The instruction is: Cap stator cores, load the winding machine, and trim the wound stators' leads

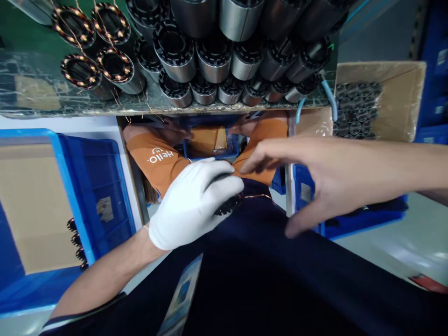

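My left hand (192,200), in a white glove, is wrapped round a motor stator (229,206) above my lap. Only the stator's dark slotted end shows past the fingers; the rest is hidden by the glove. A thin copper wire (258,196) runs out from it to the right. Bare and slightly blurred, my right hand (325,186) hovers to the right of the stator, thumb and fingers spread, touching nothing. On the bench ahead stand several wound stators (117,67) with copper coils and loose wire ends. Beside them are stacked unwound steel stators (213,60).
The green bench (38,88) has its front edge just beyond my knees. A blue crate (59,186) stands at the left. To the right are a cardboard box (399,98) packed with metal parts and a blue bin (367,219). Light-blue tubing (329,100) hangs off the bench edge.
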`<state>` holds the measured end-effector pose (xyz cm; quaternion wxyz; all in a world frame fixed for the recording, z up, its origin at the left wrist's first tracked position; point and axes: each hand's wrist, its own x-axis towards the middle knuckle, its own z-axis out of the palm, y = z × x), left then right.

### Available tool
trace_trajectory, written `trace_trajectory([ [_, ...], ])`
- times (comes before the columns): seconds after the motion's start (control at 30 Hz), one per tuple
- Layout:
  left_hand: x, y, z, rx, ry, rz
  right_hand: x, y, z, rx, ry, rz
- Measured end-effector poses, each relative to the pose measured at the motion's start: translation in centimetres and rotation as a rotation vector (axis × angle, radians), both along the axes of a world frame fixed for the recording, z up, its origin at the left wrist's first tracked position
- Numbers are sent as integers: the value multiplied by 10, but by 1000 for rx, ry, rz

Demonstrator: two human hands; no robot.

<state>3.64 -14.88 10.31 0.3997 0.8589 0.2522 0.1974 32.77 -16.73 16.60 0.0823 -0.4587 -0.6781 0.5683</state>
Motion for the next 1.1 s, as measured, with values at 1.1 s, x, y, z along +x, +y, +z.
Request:
trace_trajectory([
  [1.1, -56, -17, -41, -1150, -312, 310, -86, 24, -33, 857, -246, 240],
])
